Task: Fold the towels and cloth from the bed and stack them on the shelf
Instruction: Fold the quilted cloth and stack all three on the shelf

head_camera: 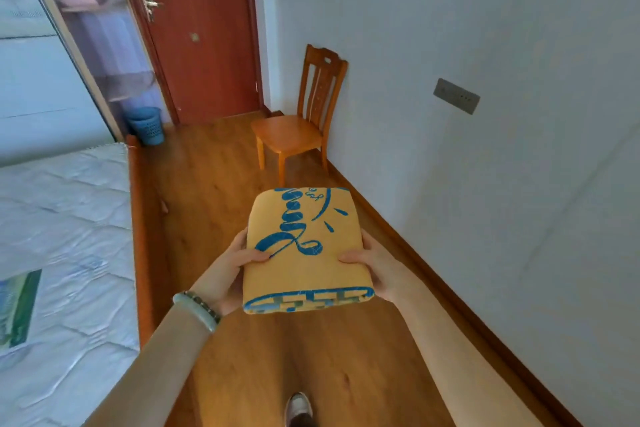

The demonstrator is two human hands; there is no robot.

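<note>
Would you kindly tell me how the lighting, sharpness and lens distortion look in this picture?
Head view: soft, even daylight, no hard shadows; the folded yellow towel held between left hand and right hand is fairly sharp; wide-angle bending leans the door and wall; the glass panel at left shows hazy reflections.

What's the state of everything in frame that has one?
yellow towel: folded, held in the air between both hands.
left hand: grips the towel's left edge, thumb on top.
right hand: grips the towel's right edge, thumb on top.
door: closed.
chair: upright on its legs.
blue bin: upright.
</note>
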